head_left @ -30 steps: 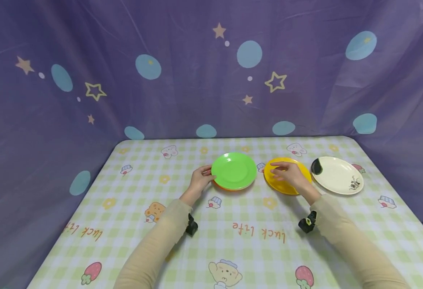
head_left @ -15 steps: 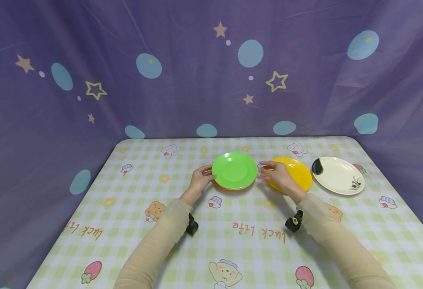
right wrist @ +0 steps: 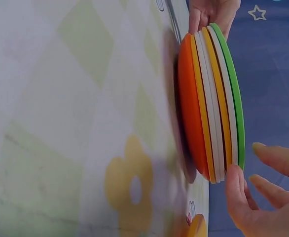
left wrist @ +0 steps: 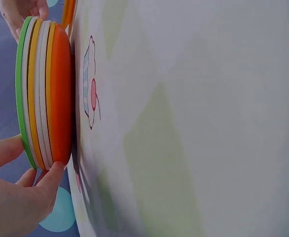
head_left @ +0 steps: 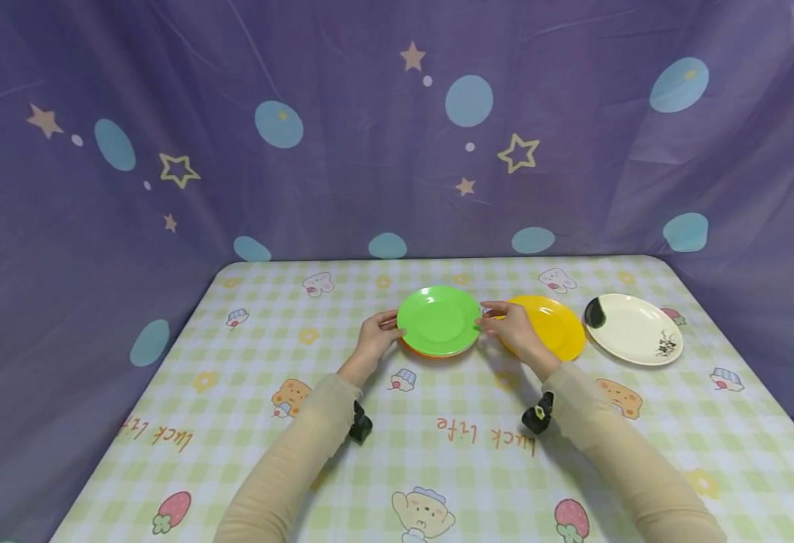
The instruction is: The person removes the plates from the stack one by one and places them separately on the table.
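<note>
A stack of several plates [left wrist: 45, 94] is on the table, a green plate [head_left: 439, 320] on top, white and yellow ones between, an orange plate [left wrist: 61, 94] lowest. My left hand [head_left: 373, 339] pinches the stack's left edge, thumb at the green rim and fingers lower down. At the opposite edge is my right hand [head_left: 517, 330]; in the right wrist view one fingertip [right wrist: 234, 173] appears to touch the side, while other digits stand apart from the green rim. Below and beside that hand lies a yellow plate [head_left: 559, 328], partly hidden.
A cream oval plate [head_left: 630, 328] with a dark leaf print lies at the far right, next to the yellow plate. The checked tablecloth [head_left: 464, 400] covers the table. A purple curtain [head_left: 342, 188] hangs behind and at both sides.
My right hand has moved left, from over the yellow plate to the stack's right edge. The left hand keeps its place on the stack, and the plates have not moved.
</note>
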Demonstrator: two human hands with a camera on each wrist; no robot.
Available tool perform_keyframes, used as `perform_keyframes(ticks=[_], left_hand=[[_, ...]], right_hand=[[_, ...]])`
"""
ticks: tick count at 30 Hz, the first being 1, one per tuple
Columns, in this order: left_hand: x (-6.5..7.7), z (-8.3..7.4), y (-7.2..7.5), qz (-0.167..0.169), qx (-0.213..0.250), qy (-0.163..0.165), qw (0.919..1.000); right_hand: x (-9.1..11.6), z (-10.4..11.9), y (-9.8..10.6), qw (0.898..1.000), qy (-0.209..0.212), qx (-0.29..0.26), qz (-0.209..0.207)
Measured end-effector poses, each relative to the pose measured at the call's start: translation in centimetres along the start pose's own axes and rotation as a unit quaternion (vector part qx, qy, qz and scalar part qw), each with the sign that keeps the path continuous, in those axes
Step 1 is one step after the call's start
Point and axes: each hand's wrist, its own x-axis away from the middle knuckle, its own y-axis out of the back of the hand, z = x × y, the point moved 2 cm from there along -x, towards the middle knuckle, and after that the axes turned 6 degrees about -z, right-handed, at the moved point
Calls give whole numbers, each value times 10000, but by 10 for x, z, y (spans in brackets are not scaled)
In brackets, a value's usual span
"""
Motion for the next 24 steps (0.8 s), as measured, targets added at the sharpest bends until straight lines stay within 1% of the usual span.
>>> perform_keyframes(ticks=[8,11,16,20,24], left_hand=[[-1,1,0,19,56,15,10000],[-1,1,0,34,36,34,10000],[0,0,0,39,-24,34,10000],[0,0,0,18,9,32,10000],[-1,0,1,56,19,28,10000]], right_hand=[[-2,0,-3,9998,119,58,-141],[-2,-2,-3,9998,93,83,-174],[-3,-3,-6,9997,-33,55,-223],[-4,-4,-7,9996,-228,29,-179],[-5,-4,-8,9992,-349,113,-149]])
